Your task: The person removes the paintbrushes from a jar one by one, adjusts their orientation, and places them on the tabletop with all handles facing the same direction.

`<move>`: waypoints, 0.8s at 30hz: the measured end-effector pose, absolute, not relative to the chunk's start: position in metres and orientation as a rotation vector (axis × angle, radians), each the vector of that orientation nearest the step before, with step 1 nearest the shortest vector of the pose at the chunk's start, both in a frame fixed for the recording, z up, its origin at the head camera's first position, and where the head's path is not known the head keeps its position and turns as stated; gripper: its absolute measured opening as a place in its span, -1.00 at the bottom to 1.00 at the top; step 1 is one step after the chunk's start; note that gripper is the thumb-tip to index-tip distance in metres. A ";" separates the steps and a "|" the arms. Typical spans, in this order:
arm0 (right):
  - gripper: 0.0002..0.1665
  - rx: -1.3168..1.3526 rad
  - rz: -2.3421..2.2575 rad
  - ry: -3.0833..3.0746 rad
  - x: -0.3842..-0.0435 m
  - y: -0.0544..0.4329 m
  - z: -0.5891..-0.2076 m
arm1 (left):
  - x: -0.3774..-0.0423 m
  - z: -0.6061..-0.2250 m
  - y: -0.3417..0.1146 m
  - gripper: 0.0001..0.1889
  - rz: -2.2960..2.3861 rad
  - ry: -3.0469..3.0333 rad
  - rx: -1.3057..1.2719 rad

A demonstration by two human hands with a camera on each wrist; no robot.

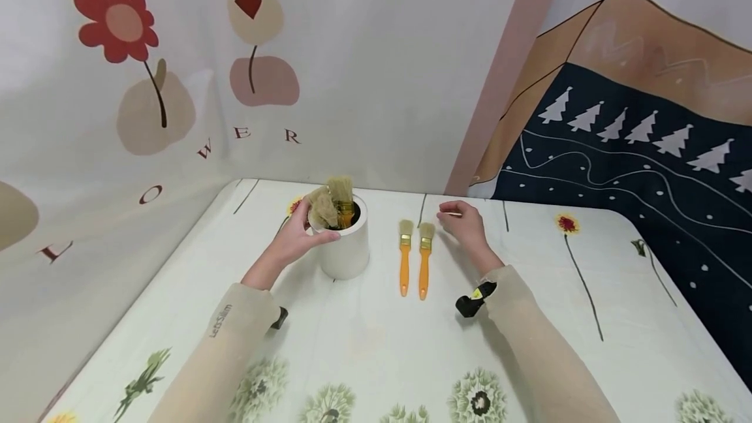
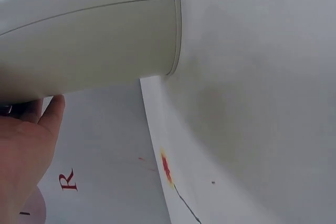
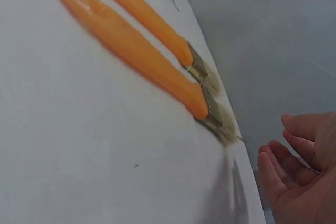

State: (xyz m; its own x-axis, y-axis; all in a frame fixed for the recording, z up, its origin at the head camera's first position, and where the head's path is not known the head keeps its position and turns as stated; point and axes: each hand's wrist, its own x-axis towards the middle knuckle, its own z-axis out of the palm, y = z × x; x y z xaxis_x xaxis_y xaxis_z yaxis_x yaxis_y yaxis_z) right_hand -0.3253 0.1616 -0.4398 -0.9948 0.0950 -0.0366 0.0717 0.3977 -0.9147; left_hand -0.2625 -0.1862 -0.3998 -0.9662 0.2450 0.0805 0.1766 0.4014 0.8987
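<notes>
Apparently for steadiness, I see the left hand grip a white cylindrical holder; beside the empty, relaxed right hand lie two flat orange-handled bristle brushes.

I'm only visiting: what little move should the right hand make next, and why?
Perhaps reach for the nearer brush and pinch its handle: the right hand holds nothing and is close to that brush on the table, while the left hand grips the cup, where another brush stands bristles up.
</notes>
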 end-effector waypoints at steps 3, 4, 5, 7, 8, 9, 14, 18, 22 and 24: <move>-0.63 -0.121 1.704 -2.595 -0.325 0.159 -0.436 | -0.264 -0.400 -0.185 0.03 1.612 2.601 0.323; -0.63 -0.105 1.699 -2.594 -0.324 0.157 -0.435 | -0.264 -0.401 -0.185 0.03 1.599 2.614 0.303; -0.64 -0.091 1.697 -2.592 -0.324 0.156 -0.433 | -0.264 -0.401 -0.184 0.04 1.595 2.622 0.298; -0.64 -0.069 1.703 -2.581 -0.323 0.153 -0.430 | -0.264 -0.403 -0.183 0.04 1.608 2.631 0.307; -0.65 -0.060 1.709 -2.574 -0.323 0.151 -0.429 | -0.264 -0.404 -0.183 0.03 1.620 2.634 0.320; -0.65 -0.053 1.714 -2.570 -0.323 0.149 -0.428 | -0.264 -0.405 -0.182 0.03 1.637 2.634 0.337; -0.64 -0.016 1.718 -2.556 -0.321 0.144 -0.420 | -0.266 -0.406 -0.179 0.00 1.694 2.629 0.399; -0.65 -0.002 1.738 -2.545 -0.319 0.139 -0.414 | -0.266 -0.407 -0.179 0.00 1.686 2.629 0.390; -0.66 0.037 1.764 -2.541 -0.317 0.132 -0.409 | -0.264 -0.409 -0.180 0.02 1.687 2.627 0.368; -0.65 0.054 1.783 -2.539 -0.315 0.128 -0.406 | -0.263 -0.410 -0.180 0.01 1.699 2.617 0.365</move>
